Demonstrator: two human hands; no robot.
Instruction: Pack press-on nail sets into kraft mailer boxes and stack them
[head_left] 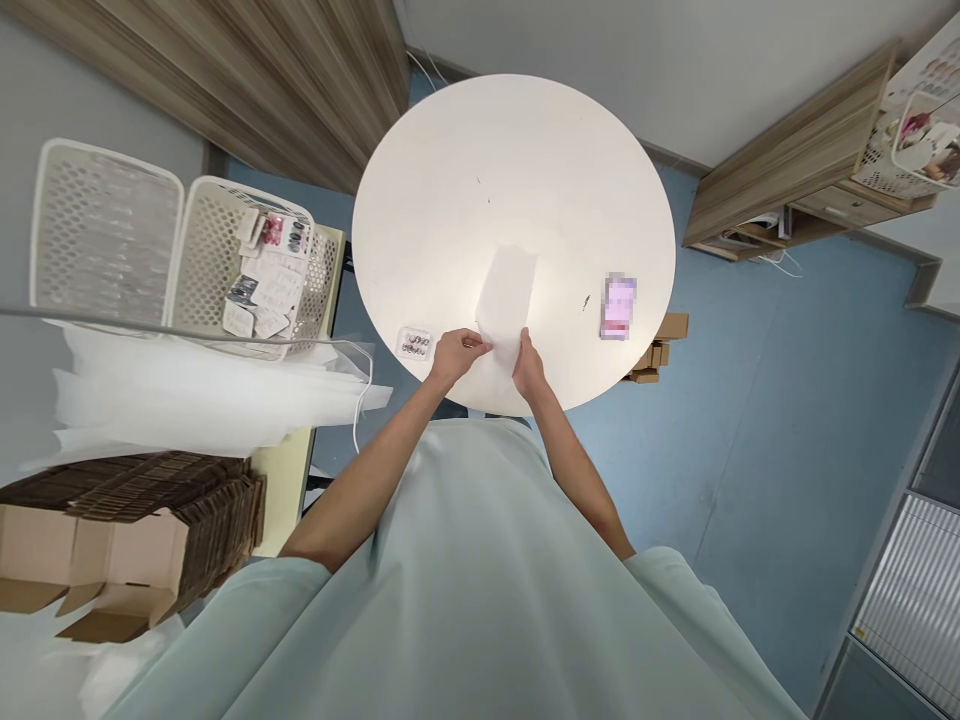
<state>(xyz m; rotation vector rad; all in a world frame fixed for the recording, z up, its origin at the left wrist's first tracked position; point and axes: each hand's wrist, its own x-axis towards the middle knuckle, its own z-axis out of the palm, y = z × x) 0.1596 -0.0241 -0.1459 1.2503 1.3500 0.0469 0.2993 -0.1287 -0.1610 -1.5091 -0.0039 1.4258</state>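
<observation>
A thin white sheet, slightly see-through and with angled corners, lies on the round white table near its front. My left hand pinches the sheet's left edge between thumb and fingertips. On the other side, my right hand grips the right edge, its fingers partly hidden. Just left of my left hand sits a small clear box with dark pieces inside. A phone-like pink and purple item, blurred by pixels, rests to the right.
To the left stand two white plastic baskets, one with clear packets, the other with small cards and packs. A stack of white sheets and folded cardboard boxes lie below them. Small cartons are on the floor at right.
</observation>
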